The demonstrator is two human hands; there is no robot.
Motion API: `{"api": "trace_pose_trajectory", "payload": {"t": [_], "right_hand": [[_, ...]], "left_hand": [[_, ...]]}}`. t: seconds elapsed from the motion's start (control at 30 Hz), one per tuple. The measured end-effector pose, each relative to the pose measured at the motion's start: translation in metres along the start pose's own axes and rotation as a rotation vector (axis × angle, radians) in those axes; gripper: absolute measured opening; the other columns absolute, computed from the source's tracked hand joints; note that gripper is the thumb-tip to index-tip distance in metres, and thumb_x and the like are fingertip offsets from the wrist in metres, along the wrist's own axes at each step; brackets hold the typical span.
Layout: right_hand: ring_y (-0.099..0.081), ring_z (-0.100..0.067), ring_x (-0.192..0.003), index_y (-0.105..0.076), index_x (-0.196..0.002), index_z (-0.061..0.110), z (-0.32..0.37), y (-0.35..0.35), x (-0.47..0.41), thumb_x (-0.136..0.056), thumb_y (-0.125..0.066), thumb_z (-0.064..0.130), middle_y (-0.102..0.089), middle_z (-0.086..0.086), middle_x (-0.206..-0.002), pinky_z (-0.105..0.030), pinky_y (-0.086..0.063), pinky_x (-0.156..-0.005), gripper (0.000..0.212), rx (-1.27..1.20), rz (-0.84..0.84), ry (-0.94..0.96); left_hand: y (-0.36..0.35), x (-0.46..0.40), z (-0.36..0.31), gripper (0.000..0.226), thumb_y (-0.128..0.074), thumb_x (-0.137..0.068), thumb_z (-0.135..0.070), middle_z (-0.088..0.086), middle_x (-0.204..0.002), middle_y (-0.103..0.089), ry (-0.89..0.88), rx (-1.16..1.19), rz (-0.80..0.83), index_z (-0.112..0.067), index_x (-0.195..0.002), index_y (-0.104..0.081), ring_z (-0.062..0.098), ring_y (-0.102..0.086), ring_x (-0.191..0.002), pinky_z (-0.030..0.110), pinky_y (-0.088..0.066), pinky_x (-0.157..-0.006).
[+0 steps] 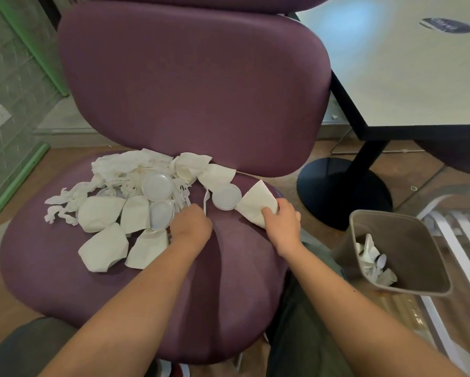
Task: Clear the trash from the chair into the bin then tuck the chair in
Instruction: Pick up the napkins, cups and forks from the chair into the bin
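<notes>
A purple chair (228,268) fills the view, its seat strewn with white trash: several flattened paper cones (103,248), clear plastic lids (156,185) and torn napkin strips (65,202). My right hand (281,221) grips one flattened paper cone (255,204) at the seat's right side, next to a loose lid (226,197). My left hand (191,227) reaches into the pile's right edge with fingers curled down among the plastic strips; what it holds is hidden. A grey bin (364,227) stands on the floor to the right, with some white trash inside.
A white table (405,77) with a black edge and black pedestal base (337,191) stands behind right of the chair. A white slatted rack (462,240) lies beyond the bin. A green-framed wall (8,186) runs along the left. My knee shows at bottom right.
</notes>
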State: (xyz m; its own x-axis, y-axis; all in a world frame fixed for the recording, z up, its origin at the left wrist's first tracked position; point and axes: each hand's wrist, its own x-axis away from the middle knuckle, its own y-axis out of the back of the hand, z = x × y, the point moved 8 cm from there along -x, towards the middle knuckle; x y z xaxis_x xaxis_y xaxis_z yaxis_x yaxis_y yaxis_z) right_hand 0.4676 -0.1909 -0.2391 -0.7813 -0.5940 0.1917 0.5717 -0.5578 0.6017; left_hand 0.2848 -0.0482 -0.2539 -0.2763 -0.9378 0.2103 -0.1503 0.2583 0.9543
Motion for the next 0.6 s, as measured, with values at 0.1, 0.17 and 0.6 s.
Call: {"api": "trace_pose_trajectory", "payload": {"t": [0.1,0.17,0.6], "right_hand": [[-0.054,-0.026,-0.104,-0.059,-0.101,0.022,-0.01,0.016,-0.002,-0.09,-0.051,0.031,-0.063,0.0,-0.102,-0.045,-0.048,-0.087,0.015,-0.173,-0.034,-0.031],[-0.059,-0.023,-0.095,-0.059,-0.094,0.023,-0.015,0.028,-0.002,-0.09,-0.054,0.03,-0.065,0.001,-0.096,-0.036,-0.048,-0.074,0.01,-0.261,-0.056,-0.05],[-0.061,-0.019,-0.094,-0.059,-0.107,0.012,-0.07,0.098,0.005,-0.099,-0.05,0.028,-0.065,-0.003,-0.104,-0.038,-0.049,-0.08,0.02,-0.505,-0.185,-0.151]], "left_hand": [[0.003,0.008,-0.002,0.03,-0.048,-0.092,-0.015,0.019,-0.122,-0.059,0.074,0.161,0.0,-0.001,-0.118,-0.05,0.039,-0.056,-0.114,0.039,-0.042,-0.085],[0.005,0.014,-0.004,0.031,-0.047,-0.093,-0.011,0.021,-0.123,-0.058,0.13,0.256,-0.019,-0.001,-0.121,-0.044,0.04,-0.056,-0.115,0.042,-0.042,-0.088],[0.001,0.051,-0.108,0.015,-0.045,-0.1,-0.022,0.004,-0.097,-0.067,-0.18,0.564,-0.025,-0.011,-0.108,-0.04,0.028,-0.065,-0.088,0.036,-0.046,-0.073]]}}
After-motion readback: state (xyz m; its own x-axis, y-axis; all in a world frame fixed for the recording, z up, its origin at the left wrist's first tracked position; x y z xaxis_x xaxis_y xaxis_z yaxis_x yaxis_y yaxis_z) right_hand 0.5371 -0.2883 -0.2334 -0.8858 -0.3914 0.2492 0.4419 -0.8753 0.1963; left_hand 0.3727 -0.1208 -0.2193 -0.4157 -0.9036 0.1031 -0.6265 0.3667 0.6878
